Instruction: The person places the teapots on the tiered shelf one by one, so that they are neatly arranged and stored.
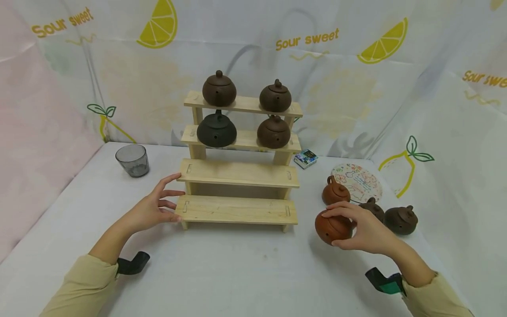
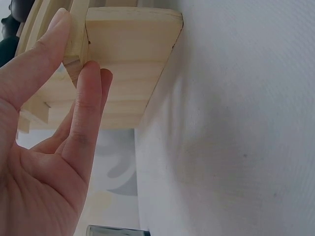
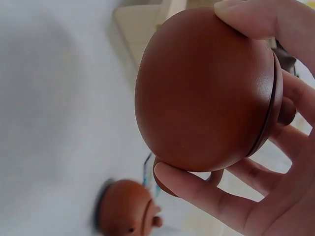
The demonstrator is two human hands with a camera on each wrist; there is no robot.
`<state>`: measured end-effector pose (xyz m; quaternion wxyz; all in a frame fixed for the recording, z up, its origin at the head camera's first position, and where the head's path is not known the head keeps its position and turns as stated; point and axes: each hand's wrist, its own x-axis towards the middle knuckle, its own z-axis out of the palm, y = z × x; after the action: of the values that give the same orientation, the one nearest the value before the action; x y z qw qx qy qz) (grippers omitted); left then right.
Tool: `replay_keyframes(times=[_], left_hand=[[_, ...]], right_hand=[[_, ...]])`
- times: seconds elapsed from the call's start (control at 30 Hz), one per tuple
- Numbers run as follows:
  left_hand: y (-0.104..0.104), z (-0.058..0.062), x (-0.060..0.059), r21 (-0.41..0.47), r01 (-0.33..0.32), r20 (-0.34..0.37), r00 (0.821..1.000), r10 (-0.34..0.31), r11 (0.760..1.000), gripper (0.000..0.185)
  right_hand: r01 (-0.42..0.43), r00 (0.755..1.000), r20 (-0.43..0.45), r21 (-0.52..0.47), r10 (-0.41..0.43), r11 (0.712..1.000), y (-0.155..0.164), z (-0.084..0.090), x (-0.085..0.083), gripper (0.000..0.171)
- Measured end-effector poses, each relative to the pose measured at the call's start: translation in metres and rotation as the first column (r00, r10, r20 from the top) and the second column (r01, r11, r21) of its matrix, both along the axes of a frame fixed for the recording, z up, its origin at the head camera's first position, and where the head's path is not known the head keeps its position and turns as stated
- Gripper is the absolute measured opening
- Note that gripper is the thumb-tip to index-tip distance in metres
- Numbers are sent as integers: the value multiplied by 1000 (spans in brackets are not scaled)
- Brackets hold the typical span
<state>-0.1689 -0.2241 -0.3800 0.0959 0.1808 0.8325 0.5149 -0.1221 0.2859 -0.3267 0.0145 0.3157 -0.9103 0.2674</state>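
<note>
The right hand (image 1: 370, 227) is holding a red pot (image 1: 328, 228) above the worktop (image 1: 237, 273), right of the stand (image 1: 237, 209). The left hand (image 1: 156, 207) is touching the stand's left end with spread fingers. Another red pot (image 1: 335, 194) is sitting just behind the held one; two dark pots (image 1: 400, 221) are standing beyond the right hand, which is partly hiding one. A plate (image 1: 370, 176) is lying behind them, a box (image 1: 306, 159) is resting near the stand, and a glass (image 1: 132, 160) is standing left.

Your left sleeve (image 1: 81, 286) and right sleeve (image 1: 435, 297) are beige, creased fabric. Black angled devices are at both wrists, left (image 1: 134, 263) and right (image 1: 375, 277); your right one shows a green patch (image 1: 391, 288).
</note>
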Motion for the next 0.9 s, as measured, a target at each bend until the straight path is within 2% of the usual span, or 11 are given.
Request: replay_keyframes(times=[0.4, 0.67, 0.9], left_hand=[[1, 2, 1, 5, -4, 12, 1000, 4, 1000, 109], [-1, 1, 0, 20, 1, 6, 1000, -1, 1000, 109], [0, -1, -1, 18, 2, 6, 1000, -2, 1000, 109]], right_hand=[[-206, 978, -31, -43, 205, 978, -54, 31, -32, 53], [-331, 943, -39, -42, 330, 943, -96, 48, -51, 50], [-404, 914, -50, -61, 402, 913, -128, 51, -72, 50]])
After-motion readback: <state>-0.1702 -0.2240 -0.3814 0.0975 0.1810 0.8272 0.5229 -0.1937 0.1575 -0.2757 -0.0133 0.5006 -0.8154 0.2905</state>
